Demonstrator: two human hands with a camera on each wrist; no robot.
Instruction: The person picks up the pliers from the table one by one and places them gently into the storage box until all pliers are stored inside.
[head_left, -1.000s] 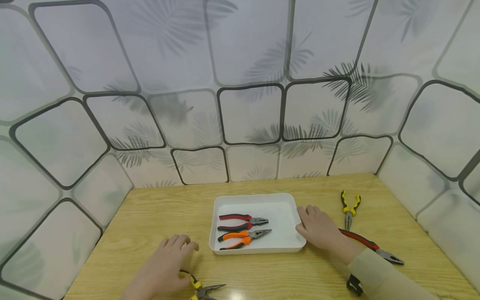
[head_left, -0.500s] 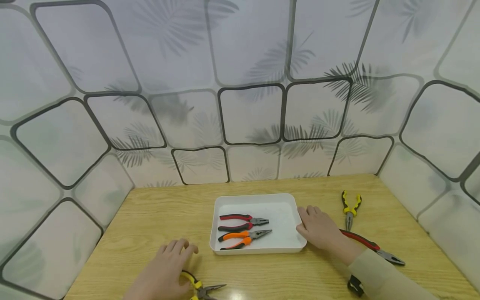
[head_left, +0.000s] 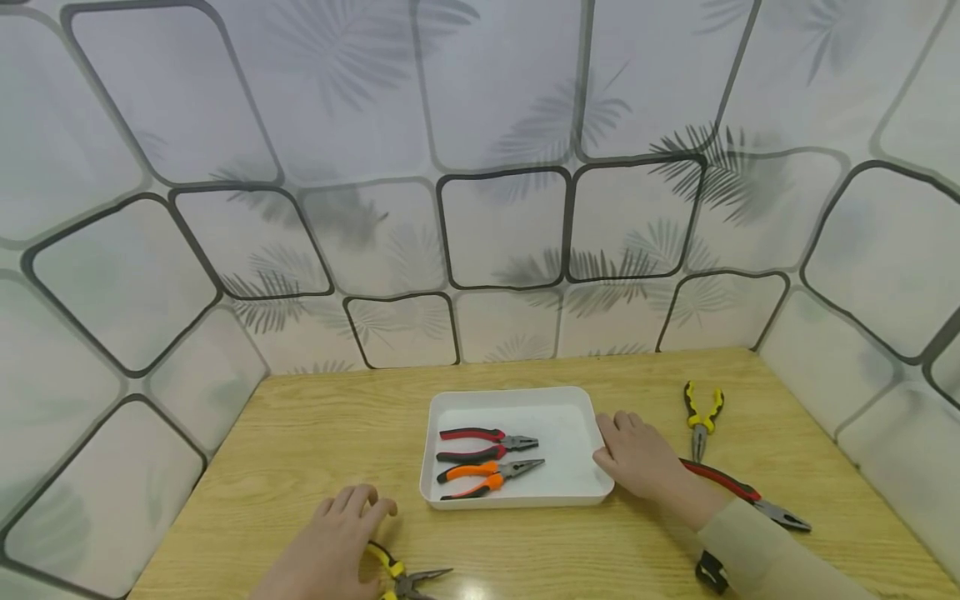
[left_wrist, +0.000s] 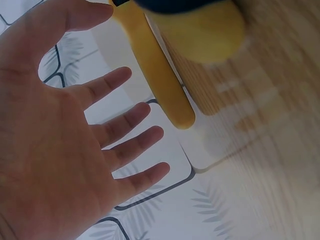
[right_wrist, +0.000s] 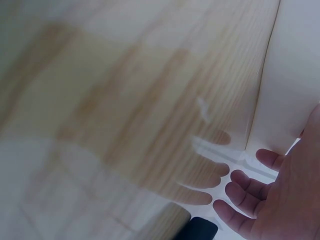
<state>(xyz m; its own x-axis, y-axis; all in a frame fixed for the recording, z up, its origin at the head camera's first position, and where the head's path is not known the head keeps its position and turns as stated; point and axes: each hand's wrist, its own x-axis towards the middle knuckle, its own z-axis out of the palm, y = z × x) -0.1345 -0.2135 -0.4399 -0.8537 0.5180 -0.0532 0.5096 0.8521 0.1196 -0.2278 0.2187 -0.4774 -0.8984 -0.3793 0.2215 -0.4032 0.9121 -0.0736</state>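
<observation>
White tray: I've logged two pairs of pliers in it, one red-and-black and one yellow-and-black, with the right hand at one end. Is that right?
Not quite: the head view shows that beside the red-and-black pliers in the white tray lie orange-and-black pliers, not yellow-and-black ones. The right hand is indeed at one end.
</observation>
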